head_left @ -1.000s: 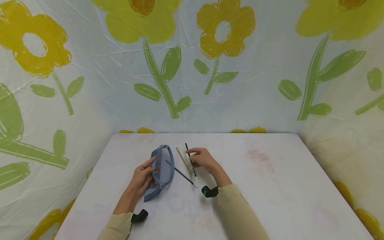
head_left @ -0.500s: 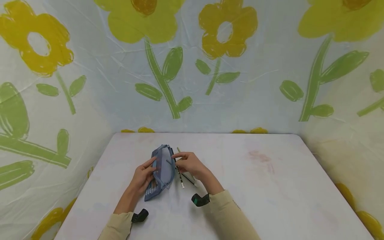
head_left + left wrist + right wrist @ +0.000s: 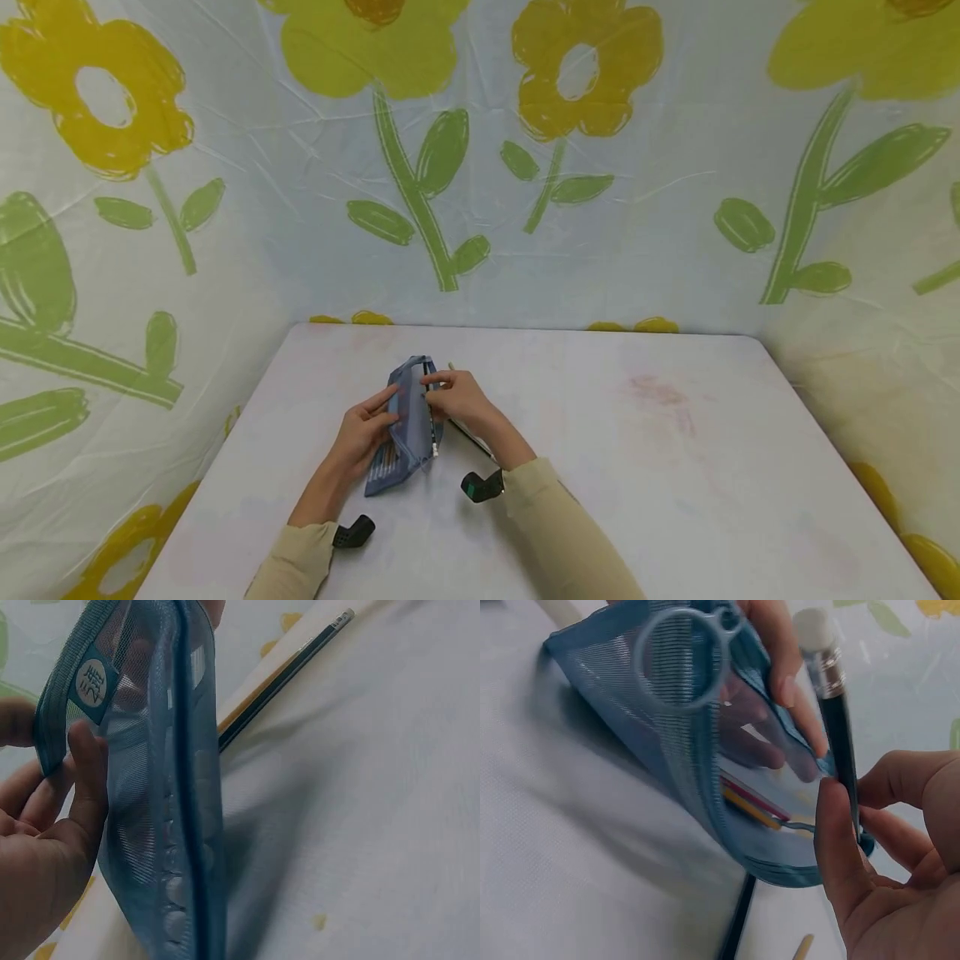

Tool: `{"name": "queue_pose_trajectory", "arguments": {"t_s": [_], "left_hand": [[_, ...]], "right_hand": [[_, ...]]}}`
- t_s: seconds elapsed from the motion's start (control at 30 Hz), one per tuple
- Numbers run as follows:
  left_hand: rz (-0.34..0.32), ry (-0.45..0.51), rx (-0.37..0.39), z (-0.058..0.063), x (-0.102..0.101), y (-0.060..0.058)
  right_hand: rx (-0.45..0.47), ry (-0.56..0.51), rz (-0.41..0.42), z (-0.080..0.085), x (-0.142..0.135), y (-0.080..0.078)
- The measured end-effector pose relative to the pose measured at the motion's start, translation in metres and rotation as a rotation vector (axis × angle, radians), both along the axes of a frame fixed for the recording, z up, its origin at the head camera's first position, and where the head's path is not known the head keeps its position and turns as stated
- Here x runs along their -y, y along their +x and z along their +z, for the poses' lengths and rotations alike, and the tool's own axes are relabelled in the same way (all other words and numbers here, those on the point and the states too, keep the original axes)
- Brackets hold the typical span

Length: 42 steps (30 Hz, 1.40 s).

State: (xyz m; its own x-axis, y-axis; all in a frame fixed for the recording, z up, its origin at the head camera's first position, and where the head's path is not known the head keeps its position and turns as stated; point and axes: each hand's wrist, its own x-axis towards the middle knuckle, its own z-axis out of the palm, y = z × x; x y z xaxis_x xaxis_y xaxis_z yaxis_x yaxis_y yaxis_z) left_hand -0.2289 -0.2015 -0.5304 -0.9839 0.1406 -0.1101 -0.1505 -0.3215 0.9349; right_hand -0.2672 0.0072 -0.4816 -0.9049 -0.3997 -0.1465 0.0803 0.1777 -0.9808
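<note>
My left hand (image 3: 365, 429) grips the side of a blue mesh pencil case (image 3: 411, 417), thumb and fingers on either face of its edge. The case is tilted, its zipped mouth spread toward the right. Between thumb and fingers my right hand (image 3: 462, 402) pinches a dark pencil (image 3: 840, 735), its white eraser end toward me, right at the open mouth. In the right wrist view, reddish and yellow pencils (image 3: 754, 801) show inside the case. A round pull ring (image 3: 641, 660) hangs on its zipper. The held pencil's far end is hidden behind the fingers.
Another dark pencil (image 3: 472, 439) lies on the white table (image 3: 637, 467), partly behind the case and right hand. A gold-coloured pencil (image 3: 452, 367) lies beyond the right hand, mostly covered. A flower-print cloth (image 3: 600, 250) hangs round the table.
My right hand has lifted the dark pencil from beside the gold one and moved it left to the case's mouth. The left hand keeps hold of the case in nearly the same place.
</note>
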Motion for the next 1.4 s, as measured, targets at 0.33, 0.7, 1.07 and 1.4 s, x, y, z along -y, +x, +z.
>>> {"name": "queue_pose_trajectory", "arguments": {"t_s": [0.33,0.7,1.07,1.4], "left_hand": [[-0.034,-0.117,-0.077,0.005,-0.001,-0.001],[-0.110,-0.212,-0.128,0.008,-0.001,0.001],[-0.077,-0.160,-0.095,0.005,0.004,0.001],[-0.056,-0.199,-0.096,0.009,0.011,0.003]], "right_hand": [[-0.051,0.069,-0.083,0.005,0.014,-0.002],[-0.031,0.105,-0.113,0.000,0.023,-0.005],[-0.026,0.060,-0.013,-0.004,0.017,-0.004],[-0.097,-0.020,-0.026,-0.012,0.016,-0.001]]}}
